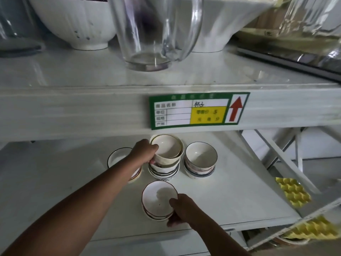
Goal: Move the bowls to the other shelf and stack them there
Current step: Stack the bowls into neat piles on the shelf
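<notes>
A: What is the left hand gripping?

B: It is curling round the cream bowl topping the middle stack, thumb over the rim, the bowl sitting tilted.

A: And the right hand?

B: It is pinching the shallow white dishes at the shelf's front, thumb lying on the top rim, fingers underneath.

A: What is standing around them?

B: Another bowl stack is sitting just beside the middle one on the right, and a black-rimmed bowl is showing behind the left forearm. All are resting on the lower shelf.

A: Above?

B: A green price tag is hanging on the upper shelf, which is carrying a glass jug and large white bowls.
</notes>
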Demonstrator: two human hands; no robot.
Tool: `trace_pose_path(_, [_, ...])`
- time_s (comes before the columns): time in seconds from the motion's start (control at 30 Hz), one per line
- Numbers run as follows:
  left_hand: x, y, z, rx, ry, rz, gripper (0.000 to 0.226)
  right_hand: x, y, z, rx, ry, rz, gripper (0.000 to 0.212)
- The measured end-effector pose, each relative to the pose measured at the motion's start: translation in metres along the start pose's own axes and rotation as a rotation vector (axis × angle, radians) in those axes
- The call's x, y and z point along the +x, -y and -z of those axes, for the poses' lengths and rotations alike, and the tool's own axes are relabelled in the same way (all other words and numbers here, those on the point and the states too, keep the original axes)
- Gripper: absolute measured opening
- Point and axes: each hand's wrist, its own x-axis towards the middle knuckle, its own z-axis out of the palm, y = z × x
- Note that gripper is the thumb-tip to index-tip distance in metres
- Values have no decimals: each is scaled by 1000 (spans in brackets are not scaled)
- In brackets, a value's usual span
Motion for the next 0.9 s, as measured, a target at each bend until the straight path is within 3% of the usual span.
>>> trace_pose_path(0.2, [2, 10, -5, 64, -6, -24, 12, -1, 1, 2, -21, 12, -3, 43])
trace_pose_path(0.47, [-6, 17, -6, -43, -6, 34, 16, -5, 4, 2, -46, 9, 13, 41])
trace_pose_path(0.73, [-9, 27, -7, -48, -95, 24, 39, -15, 8, 4, -72, 3, 67, 36])
trace_pose_path(0.9, [-32, 44, 7, -101, -118, -48, 25, -21, 22, 8, -81, 28, 103, 37])
